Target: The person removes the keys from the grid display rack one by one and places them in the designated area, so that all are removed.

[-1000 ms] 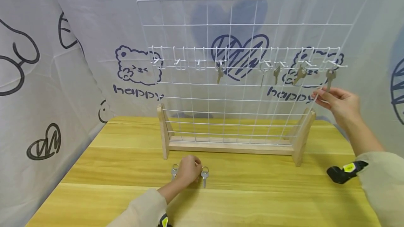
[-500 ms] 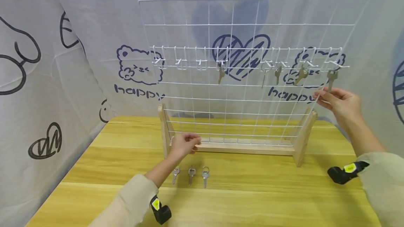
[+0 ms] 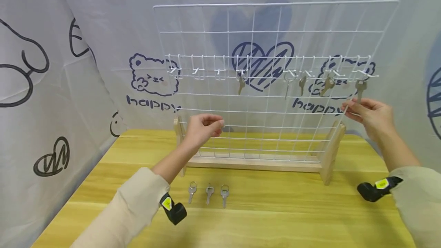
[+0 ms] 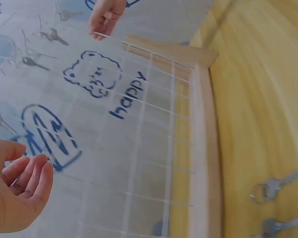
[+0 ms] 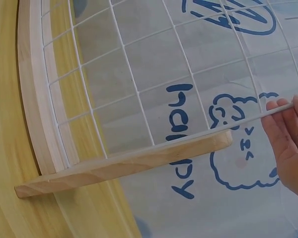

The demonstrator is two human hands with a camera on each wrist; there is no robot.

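A white wire grid (image 3: 253, 113) stands upright in a wooden base (image 3: 255, 165), with white hooks (image 3: 218, 72) in a row across it. Keys hang from several hooks: one key (image 3: 241, 86) near the middle, others toward the right, such as the rightmost key (image 3: 360, 87). My right hand (image 3: 372, 117) pinches the grid's right side wire. In front of the lower grid hovers my left hand (image 3: 203, 128); in the left wrist view its fingers (image 4: 34, 183) are loosely curled with nothing visible in them. On the table lie three keys: left (image 3: 191, 192), middle (image 3: 209, 193) and right (image 3: 224, 193).
The wooden table (image 3: 275, 217) extends around the base. A patterned white cloth (image 3: 103, 49) hangs behind and along the left. The base's right upright (image 5: 139, 161) rises below my right hand. Black wrist cameras (image 3: 173, 211) sit at both sleeves.
My left hand has risen from the keys on the table to the front of the grid, uncovering the middle key. The right hand keeps its hold on the side wire.
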